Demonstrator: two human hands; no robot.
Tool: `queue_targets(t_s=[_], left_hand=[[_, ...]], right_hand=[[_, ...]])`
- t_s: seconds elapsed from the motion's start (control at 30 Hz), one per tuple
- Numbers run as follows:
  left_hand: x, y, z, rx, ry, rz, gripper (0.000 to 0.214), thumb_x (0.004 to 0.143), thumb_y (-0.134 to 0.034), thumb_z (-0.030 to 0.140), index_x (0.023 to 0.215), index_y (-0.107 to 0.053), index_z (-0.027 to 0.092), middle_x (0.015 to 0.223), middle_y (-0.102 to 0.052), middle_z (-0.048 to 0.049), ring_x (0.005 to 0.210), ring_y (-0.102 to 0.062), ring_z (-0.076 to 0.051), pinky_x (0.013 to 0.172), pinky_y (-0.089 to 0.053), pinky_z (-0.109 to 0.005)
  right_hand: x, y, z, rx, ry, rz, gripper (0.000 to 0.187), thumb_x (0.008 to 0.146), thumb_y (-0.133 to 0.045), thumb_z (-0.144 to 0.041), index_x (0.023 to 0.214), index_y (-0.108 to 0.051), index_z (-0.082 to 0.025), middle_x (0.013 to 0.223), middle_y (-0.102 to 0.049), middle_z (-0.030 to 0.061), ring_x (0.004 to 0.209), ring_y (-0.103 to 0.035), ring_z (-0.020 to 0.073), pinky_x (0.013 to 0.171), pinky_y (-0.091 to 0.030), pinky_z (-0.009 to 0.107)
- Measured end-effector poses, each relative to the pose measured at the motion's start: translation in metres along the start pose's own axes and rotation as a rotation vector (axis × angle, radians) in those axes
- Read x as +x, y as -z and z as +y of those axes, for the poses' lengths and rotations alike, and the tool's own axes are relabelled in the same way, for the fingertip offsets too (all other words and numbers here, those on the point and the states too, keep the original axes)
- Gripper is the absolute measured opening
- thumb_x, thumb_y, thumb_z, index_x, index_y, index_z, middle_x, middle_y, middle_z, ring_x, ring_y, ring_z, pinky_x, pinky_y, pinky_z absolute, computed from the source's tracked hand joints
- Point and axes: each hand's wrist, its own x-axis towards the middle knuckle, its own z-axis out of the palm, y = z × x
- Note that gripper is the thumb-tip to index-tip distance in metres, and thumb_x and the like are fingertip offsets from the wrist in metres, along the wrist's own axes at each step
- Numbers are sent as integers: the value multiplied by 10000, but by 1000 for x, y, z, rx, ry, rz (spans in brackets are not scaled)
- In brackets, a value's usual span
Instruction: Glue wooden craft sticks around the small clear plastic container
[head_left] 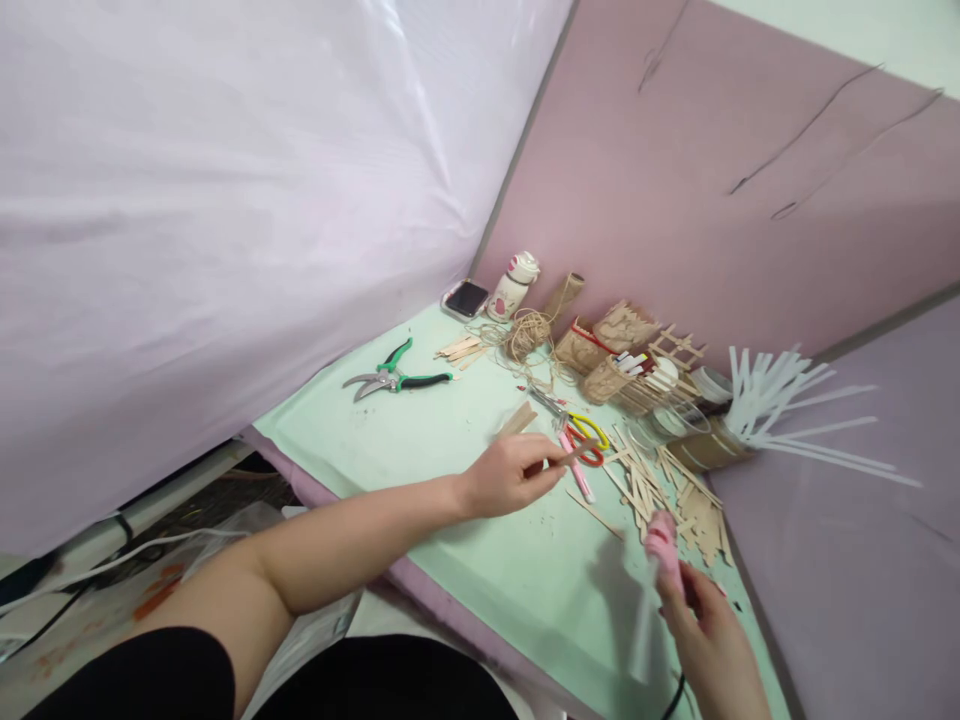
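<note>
The left hand [517, 475] holds a thin wooden stick [579, 454], with thumb and fingers pinched together on it; probably it is taken near one end so that the other end is free. At four o'clock from this hand, the right hand [709, 625] is closed around a pink glue gun [664, 548]. A blurred clear glue stick [643, 625] seems to be fitted in it; whether a finger presses a trigger, I cannot tell. The loose wooden sticks [641, 485] lie at three o'clock from the left hand, likely to be within easy reach, and the scissors [579, 422] at two o'clock. The pruning shears [387, 380] lie well apart at ten o'clock, perhaps because of their blades. Between two and three o'clock, a cardboard holder [701, 449] keeps white sticks [776, 395] together, presumably for easy picking.
</note>
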Motion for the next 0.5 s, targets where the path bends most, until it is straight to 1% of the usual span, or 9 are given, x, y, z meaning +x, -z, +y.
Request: queue_targets(t_s=[0.07, 0.1, 0.17, 0.23, 0.3, 0.37, 0.43, 0.5], left_hand=[[4, 2, -1, -233, 181, 43, 262, 845, -596, 357, 948, -677, 130, 757, -616, -48, 585, -500, -100, 560, -400, -238], [6, 3, -3, -366, 275, 40, 294, 824, -620, 373, 976, -664, 125, 746, -604, -33, 545, -476, -81, 515, -371, -221], [9, 4, -5, -604, 430, 2, 385, 779, -665, 383, 1062, -633, 125, 733, -592, -8, 474, -421, -47, 445, -300, -193], [12, 5, -7, -742, 524, -39, 437, 753, -696, 379, 1106, -616, 133, 736, -594, 4, 441, -379, -24, 418, -246, -175], [12, 5, -9, -805, 576, -63, 430, 754, -702, 398, 1086, -622, 136, 749, -602, 2, 437, -385, -14, 415, -236, -168], [12, 4, -11, -810, 621, -72, 414, 764, -694, 427, 1052, -632, 136, 767, -614, -7, 444, -412, -14, 417, -249, -166], [11, 2, -13, -776, 658, -80, 400, 770, -688, 436, 1030, -635, 137, 780, -627, -15, 457, -441, -19, 422, -269, -165], [10, -1, -14, -728, 682, -91, 375, 773, -685, 424, 1010, -638, 137, 783, -637, -18, 474, -464, -24, 430, -286, -164]], right_hand=[[-4, 10, -4, 203, -88, 8, 626, 707, -586, -725, 1022, -672, -191, 994, -701, 109, 869, -644, 293, 717, -530, 398], [-7, 12, -8, 333, -111, 23, 593, 716, -608, -701, 1026, -671, -200, 1038, -696, 103, 883, -645, 278, 704, -540, 377], [-14, 11, -19, 608, -124, 42, 521, 723, -651, -656, 993, -670, -211, 1085, -683, 95, 878, -643, 244, 676, -551, 341], [-22, 5, -35, 830, -138, 17, 456, 733, -681, -607, 980, -668, -223, 1047, -686, 85, 808, -639, 209, 632, -549, 320], [-29, -5, -51, 964, -95, -15, 395, 759, -677, -560, 972, -669, -228, 968, -685, 68, 707, -613, 170, 575, -525, 288], [-36, -16, -63, 996, -51, -78, 359, 797, -647, -535, 972, -678, -223, 912, -683, 67, 644, -584, 151, 524, -488, 266], [-41, -25, -66, 993, -19, -143, 360, 828, -615, -529, 960, -687, -202, 905, -679, 84, 624, -569, 152, 513, -467, 270], [-44, -34, -62, 981, 1, -199, 374, 850, -594, -529, 972, -688, -188, 929, -671, 97, 636, -562, 157, 532, -461, 281]])
